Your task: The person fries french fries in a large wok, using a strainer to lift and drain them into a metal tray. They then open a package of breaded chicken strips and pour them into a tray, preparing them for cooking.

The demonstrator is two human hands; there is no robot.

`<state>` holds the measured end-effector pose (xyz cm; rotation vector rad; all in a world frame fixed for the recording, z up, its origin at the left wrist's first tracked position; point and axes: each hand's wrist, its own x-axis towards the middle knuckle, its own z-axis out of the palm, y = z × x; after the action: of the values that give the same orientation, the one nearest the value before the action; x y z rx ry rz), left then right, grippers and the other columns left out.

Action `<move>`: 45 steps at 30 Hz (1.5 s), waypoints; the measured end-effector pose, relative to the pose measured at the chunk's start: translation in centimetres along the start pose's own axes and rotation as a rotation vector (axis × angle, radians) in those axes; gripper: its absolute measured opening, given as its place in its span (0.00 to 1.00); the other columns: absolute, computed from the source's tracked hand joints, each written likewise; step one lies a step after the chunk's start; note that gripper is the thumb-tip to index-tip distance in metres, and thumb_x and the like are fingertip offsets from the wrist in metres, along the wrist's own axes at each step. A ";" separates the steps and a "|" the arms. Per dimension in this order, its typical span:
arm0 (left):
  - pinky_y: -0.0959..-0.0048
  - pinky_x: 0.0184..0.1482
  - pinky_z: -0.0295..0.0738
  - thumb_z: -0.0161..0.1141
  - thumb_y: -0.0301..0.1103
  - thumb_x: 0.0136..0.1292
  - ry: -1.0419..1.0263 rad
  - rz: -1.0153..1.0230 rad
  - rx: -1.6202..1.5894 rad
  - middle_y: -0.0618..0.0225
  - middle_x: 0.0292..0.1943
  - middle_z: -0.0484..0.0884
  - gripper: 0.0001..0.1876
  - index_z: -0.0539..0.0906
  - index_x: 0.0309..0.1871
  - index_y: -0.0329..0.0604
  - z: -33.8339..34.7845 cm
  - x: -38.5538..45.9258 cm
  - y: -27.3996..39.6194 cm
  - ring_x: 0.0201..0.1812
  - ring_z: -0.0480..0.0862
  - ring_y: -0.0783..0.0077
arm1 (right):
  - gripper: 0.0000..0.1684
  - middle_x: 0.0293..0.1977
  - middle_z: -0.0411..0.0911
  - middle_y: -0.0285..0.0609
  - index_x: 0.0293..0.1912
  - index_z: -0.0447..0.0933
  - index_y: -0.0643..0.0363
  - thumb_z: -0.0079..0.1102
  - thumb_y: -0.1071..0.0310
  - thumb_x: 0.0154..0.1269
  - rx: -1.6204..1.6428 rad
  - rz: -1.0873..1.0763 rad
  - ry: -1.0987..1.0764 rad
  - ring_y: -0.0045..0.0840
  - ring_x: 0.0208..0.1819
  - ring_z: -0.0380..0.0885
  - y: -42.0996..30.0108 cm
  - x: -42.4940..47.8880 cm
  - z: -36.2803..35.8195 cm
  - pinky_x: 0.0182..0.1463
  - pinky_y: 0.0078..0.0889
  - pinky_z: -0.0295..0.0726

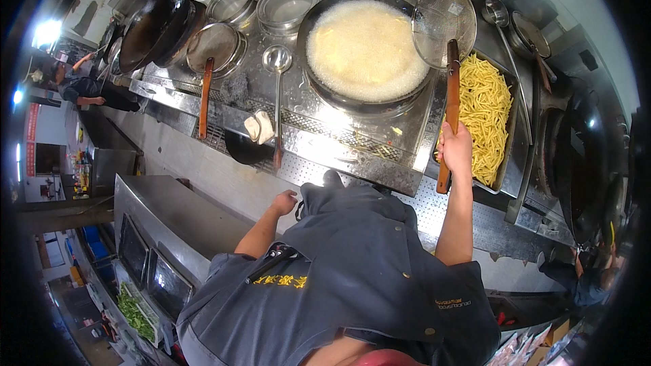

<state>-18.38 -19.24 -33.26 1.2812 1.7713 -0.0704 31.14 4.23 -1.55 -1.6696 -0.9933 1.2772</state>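
Note:
My right hand [455, 147] grips the wooden handle of a round wire-mesh strainer [437, 15]. The strainer's bowl overlaps the right rim of a large wok [303, 56] in this view. Pale foam [366, 51] covers the bubbling liquid in the wok, and a few yellow bits show through. Beneath the handle and to its right, a metal tray [514, 127] is heaped with yellow fried strips [485, 117]. My left hand [285, 202] hangs low beside my body with its fingers curled, and nothing shows in it.
A steel ladle [277, 58] and a folded cloth [259, 127] lie left of the wok. Another strainer [212, 46] rests on a pot. Dark woks stand at left [157, 25] and right [582, 162]. Behind me is a steel cabinet [168, 188]. People [84, 86] work farther off.

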 end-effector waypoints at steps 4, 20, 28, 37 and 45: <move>0.60 0.61 0.80 0.64 0.39 0.67 0.021 0.059 0.056 0.52 0.53 0.87 0.19 0.84 0.59 0.47 0.6 0.3 -1.1 0.57 0.86 0.51 | 0.07 0.21 0.67 0.32 0.46 0.70 0.59 0.52 0.65 0.79 0.001 0.003 -0.009 0.16 0.16 0.67 -0.2 0.0 0.1 0.16 0.25 0.69; 0.60 0.62 0.79 0.62 0.38 0.66 -0.003 -0.085 -0.027 0.51 0.54 0.87 0.20 0.84 0.60 0.48 -1.0 -1.2 2.4 0.58 0.85 0.51 | 0.07 0.20 0.66 0.31 0.43 0.69 0.58 0.52 0.65 0.80 0.000 -0.007 0.006 0.16 0.16 0.66 -0.8 -0.3 0.1 0.15 0.24 0.68; 0.61 0.62 0.79 0.61 0.37 0.65 0.006 -0.080 -0.015 0.51 0.55 0.87 0.20 0.84 0.60 0.46 -1.3 -1.7 3.0 0.58 0.85 0.51 | 0.07 0.20 0.65 0.30 0.44 0.69 0.57 0.52 0.65 0.80 0.017 -0.010 0.003 0.15 0.15 0.66 -0.7 -0.5 0.1 0.15 0.24 0.68; 0.61 0.64 0.78 0.62 0.38 0.66 -0.014 -0.088 -0.038 0.52 0.57 0.86 0.20 0.84 0.60 0.46 -1.0 -1.4 2.5 0.60 0.84 0.51 | 0.07 0.20 0.65 0.30 0.45 0.70 0.58 0.51 0.65 0.80 0.022 -0.009 0.003 0.15 0.15 0.65 -0.7 -0.7 -0.1 0.15 0.23 0.68; 0.62 0.62 0.79 0.63 0.38 0.66 -0.003 0.000 0.003 0.53 0.56 0.87 0.20 0.84 0.60 0.46 0.2 -0.6 0.0 0.58 0.86 0.52 | 0.07 0.20 0.65 0.30 0.47 0.70 0.59 0.51 0.65 0.80 0.023 -0.009 -0.004 0.16 0.16 0.65 -0.7 -0.9 -0.3 0.16 0.24 0.68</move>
<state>-18.23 -19.75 -33.00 1.2828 1.7687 -0.0752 31.19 3.67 -0.54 -1.6441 -0.9843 1.2822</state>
